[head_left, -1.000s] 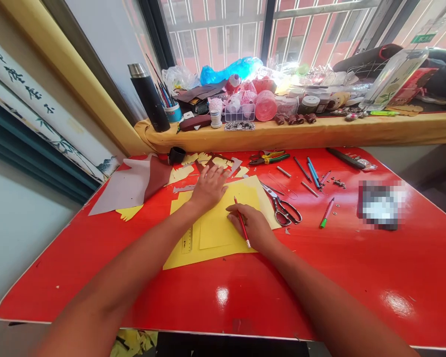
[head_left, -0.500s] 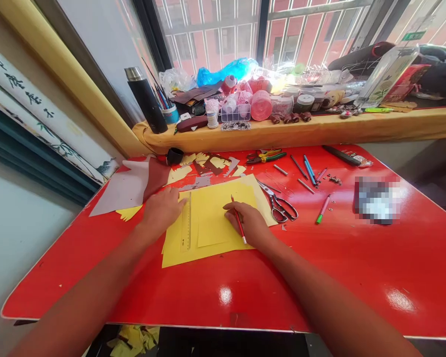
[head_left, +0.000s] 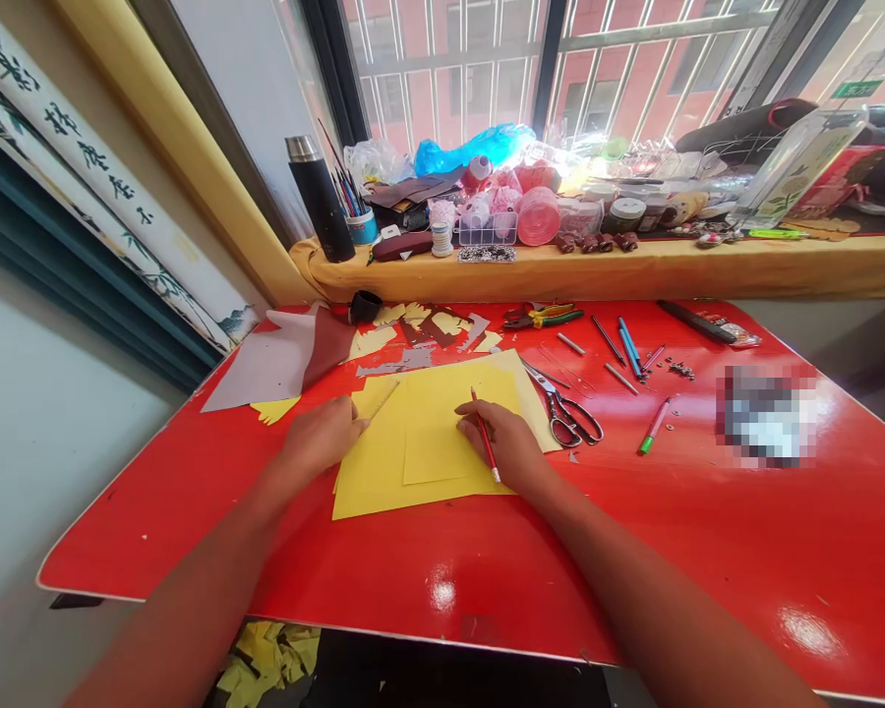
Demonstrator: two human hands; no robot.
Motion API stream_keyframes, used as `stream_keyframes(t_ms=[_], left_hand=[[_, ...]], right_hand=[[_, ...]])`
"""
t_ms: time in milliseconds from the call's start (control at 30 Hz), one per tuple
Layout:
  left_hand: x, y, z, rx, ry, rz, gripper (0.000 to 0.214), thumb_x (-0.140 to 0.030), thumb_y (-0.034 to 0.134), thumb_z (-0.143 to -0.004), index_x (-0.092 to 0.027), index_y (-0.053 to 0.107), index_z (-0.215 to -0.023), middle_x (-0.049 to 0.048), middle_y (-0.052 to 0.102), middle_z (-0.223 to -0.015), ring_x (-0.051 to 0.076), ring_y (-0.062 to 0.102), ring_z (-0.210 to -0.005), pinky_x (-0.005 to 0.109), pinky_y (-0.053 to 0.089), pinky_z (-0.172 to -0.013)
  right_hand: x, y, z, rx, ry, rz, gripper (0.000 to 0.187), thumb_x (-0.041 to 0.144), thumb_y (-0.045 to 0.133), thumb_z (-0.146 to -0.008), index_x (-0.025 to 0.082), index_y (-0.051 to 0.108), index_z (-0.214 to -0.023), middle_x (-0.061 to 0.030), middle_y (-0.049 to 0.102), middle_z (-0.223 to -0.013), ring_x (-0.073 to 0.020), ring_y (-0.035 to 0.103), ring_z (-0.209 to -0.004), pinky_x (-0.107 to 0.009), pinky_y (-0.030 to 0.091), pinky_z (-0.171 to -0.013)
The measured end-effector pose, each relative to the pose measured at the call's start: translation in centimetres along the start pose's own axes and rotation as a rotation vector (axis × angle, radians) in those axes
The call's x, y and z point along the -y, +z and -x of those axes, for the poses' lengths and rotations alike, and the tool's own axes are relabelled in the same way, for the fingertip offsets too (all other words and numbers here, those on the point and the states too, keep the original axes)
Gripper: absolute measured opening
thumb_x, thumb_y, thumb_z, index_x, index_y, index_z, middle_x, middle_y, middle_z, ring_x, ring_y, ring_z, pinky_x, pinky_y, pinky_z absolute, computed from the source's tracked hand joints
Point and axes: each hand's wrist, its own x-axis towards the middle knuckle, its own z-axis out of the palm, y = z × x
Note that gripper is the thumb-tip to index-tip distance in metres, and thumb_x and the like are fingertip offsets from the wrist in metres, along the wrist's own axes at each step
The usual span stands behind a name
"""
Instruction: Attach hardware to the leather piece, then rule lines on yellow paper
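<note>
My left hand [head_left: 325, 433] is closed on a clear ruler [head_left: 385, 399], which slants up and right from my fingertips over the left part of a yellow sheet [head_left: 376, 462]. A smaller yellow piece [head_left: 435, 447] lies on that sheet. Between the fingers of my right hand [head_left: 512, 447] is a red pencil [head_left: 492, 460], its white end toward me, and the hand rests at the right of the yellow paper. Just right of the paper are scissors [head_left: 569, 418] with dark handles.
Paper scraps [head_left: 432, 329] and pliers [head_left: 542, 317] lie at the back of the red table [head_left: 428, 560]. Blue pens [head_left: 629, 346] and a pink-green pen [head_left: 655, 427] are to the right. A black thermos [head_left: 321, 202] stands on the crowded sill; crumpled yellow paper [head_left: 269, 659] shows below.
The ruler, upright along the paper's left part before, has turned to a slant and now sits in my left hand. My right hand keeps the pencil; the camera view has shifted slightly.
</note>
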Motion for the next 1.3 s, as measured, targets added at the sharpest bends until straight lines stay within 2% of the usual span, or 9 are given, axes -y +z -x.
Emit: stream_keyframes(t_ms=[233,467,600,733,800,933,1000,1133,1300], left_hand=[[0.9,0.2,-0.9,0.024,-0.001,0.125,0.023,-0.048,0.060,-0.087,-0.025,0.061,-0.081,0.0065,0.076,-0.088,0.029,0.070,-0.081,0.033,0.036,-0.060],[2.9,0.1,-1.9,-0.038,-0.052,0.268,0.022,-0.045,0.067,-0.079,-0.026,0.057,-0.085,0.0025,0.073,-0.085,0.025,0.067,-0.074,0.030,0.035,-0.058],[3.7,-0.9,-1.4,-0.094,-0.063,0.392,0.031,-0.054,0.062,-0.084,-0.026,0.058,-0.097,0.0042,0.072,-0.089,0.025,0.066,-0.076,0.029,0.037,-0.056],[1.6,-0.7,-0.1,-0.005,0.059,0.875,0.046,-0.062,0.070,-0.078,-0.025,0.058,-0.102,-0.0022,0.063,-0.072,0.017,0.060,-0.058,0.027,0.043,-0.053],[-0.4,-0.1,0.2,0.027,0.106,0.961,0.047,-0.060,0.070,-0.077,-0.022,0.060,-0.103,-0.0014,0.064,-0.073,0.017,0.060,-0.057,0.028,0.048,-0.055],[-3.9,1.5,-0.1,0.086,0.173,0.919,0.044,-0.054,0.060,-0.082,-0.020,0.066,-0.110,0.0060,0.075,-0.090,0.020,0.070,-0.068,0.031,0.054,-0.061],[-4.9,2.1,-0.3,0.083,0.199,0.846,0.037,-0.048,0.057,-0.085,-0.021,0.067,-0.108,0.0033,0.074,-0.083,0.019,0.069,-0.066,0.030,0.050,-0.058],[-5.9,2.2,-0.5,0.070,0.280,0.648,0.019,-0.039,0.057,-0.090,-0.025,0.066,-0.099,-0.0027,0.065,-0.066,0.019,0.061,-0.058,0.030,0.040,-0.056],[-5.9,1.3,-0.9,0.039,0.340,0.475,0.013,-0.034,0.057,-0.094,-0.026,0.066,-0.098,0.0008,0.071,-0.079,0.023,0.065,-0.075,0.032,0.037,-0.064]], right_hand=[[0.1,0.0,0.0,0.000,-0.004,0.013,0.019,0.032,0.059,-0.103,0.025,0.072,-0.114,-0.0057,0.079,-0.095,-0.0234,0.073,-0.087,-0.034,0.055,-0.075],[0.0,0.0,0.0,0.001,-0.003,0.021,0.018,0.032,0.059,-0.103,0.025,0.072,-0.114,-0.0051,0.078,-0.094,-0.0234,0.071,-0.085,-0.034,0.053,-0.075],[-0.2,0.1,-0.1,0.005,-0.012,0.023,0.018,0.032,0.059,-0.103,0.025,0.071,-0.114,-0.0048,0.078,-0.094,-0.0234,0.071,-0.086,-0.034,0.053,-0.075],[-0.4,0.2,-0.1,-0.001,-0.001,0.005,0.018,0.034,0.059,-0.103,0.026,0.071,-0.114,-0.0043,0.077,-0.094,-0.0226,0.071,-0.083,-0.034,0.053,-0.074],[-0.4,0.2,0.0,0.000,0.004,0.000,0.018,0.034,0.059,-0.104,0.026,0.071,-0.114,-0.0043,0.077,-0.094,-0.0226,0.071,-0.084,-0.034,0.054,-0.075],[-0.1,0.1,0.0,0.002,0.017,0.010,0.019,0.035,0.060,-0.103,0.025,0.072,-0.114,-0.0051,0.078,-0.095,-0.0231,0.072,-0.087,-0.034,0.055,-0.076],[0.1,0.0,0.0,0.006,0.027,0.012,0.019,0.035,0.060,-0.103,0.025,0.072,-0.115,-0.0057,0.079,-0.097,-0.0237,0.073,-0.089,-0.034,0.056,-0.077],[0.2,-0.1,0.0,0.010,0.036,0.024,0.020,0.035,0.061,-0.103,0.026,0.073,-0.116,-0.0061,0.079,-0.100,-0.0251,0.074,-0.094,-0.036,0.058,-0.080],[0.3,-0.2,0.1,0.011,0.052,0.030,0.020,0.035,0.061,-0.103,0.027,0.073,-0.117,-0.0068,0.080,-0.101,-0.0260,0.074,-0.096,-0.038,0.059,-0.081]])
